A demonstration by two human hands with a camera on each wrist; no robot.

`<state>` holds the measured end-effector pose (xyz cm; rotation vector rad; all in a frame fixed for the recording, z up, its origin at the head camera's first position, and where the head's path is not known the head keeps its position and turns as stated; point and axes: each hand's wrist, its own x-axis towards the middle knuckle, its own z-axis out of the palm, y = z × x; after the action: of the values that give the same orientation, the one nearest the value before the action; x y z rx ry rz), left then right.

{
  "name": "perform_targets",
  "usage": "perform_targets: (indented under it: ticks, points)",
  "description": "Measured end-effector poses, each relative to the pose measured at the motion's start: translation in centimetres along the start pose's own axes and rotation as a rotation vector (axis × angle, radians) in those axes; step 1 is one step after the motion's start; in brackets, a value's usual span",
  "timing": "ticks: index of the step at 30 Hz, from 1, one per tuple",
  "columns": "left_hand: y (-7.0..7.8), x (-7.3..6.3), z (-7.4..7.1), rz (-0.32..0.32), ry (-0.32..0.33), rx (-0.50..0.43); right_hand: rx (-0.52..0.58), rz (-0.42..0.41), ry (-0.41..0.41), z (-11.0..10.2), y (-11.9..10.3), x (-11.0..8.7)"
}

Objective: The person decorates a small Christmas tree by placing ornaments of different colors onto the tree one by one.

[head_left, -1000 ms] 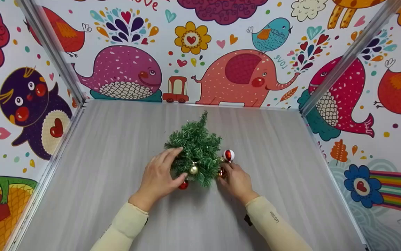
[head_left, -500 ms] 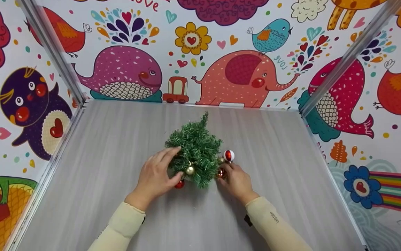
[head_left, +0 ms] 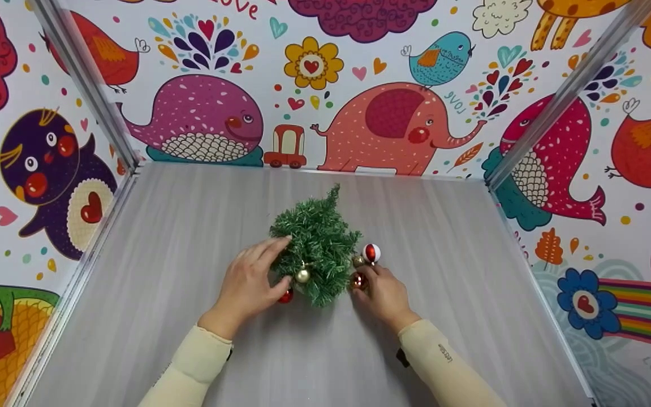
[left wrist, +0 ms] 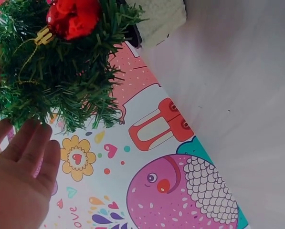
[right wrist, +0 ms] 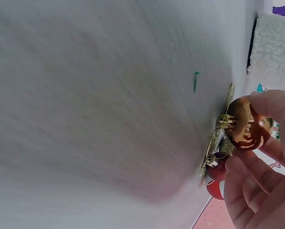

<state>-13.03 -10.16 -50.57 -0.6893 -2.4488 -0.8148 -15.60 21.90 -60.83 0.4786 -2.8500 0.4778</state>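
Observation:
A small green Christmas tree (head_left: 317,243) stands mid-table with its tip leaning right. My left hand (head_left: 249,282) touches its left side, fingers spread and fairly straight. In the left wrist view, the fingertips meet the lower foliage. A gold bauble (head_left: 302,275) hangs on the front, and a red bauble (left wrist: 74,18) hangs by a gold cord near the thumb. My right hand (head_left: 384,297) pinches a shiny copper bauble (right wrist: 249,123) between thumb and fingers, just right of the tree. Close by are a red-and-white bauble (head_left: 371,252) and a small gold bauble (head_left: 358,260).
The grey wood-grain table (head_left: 189,226) is bordered by white panels printed with cartoon animals (head_left: 206,113). Metal posts (head_left: 90,90) stand at the back corners. A green needle (right wrist: 195,82) lies on the tabletop in the right wrist view.
My left hand has moved slightly left and toward me. The tree has turned with it, carrying its gold and red baubles left. My right hand has stayed in place.

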Motion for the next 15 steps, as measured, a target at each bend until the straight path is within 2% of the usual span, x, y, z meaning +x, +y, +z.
perform_targets:
  ticks: [8, 15]
  points:
    - [-0.17, 0.05, -0.15, 0.0, -0.003, 0.001, -0.004, 0.014, -0.013, 0.11, 0.06, 0.01]
    - [-0.22, -0.01, -0.31, -0.017, -0.033, 0.014, -0.008, 0.021, -0.019, 0.07, -0.04, -0.04]
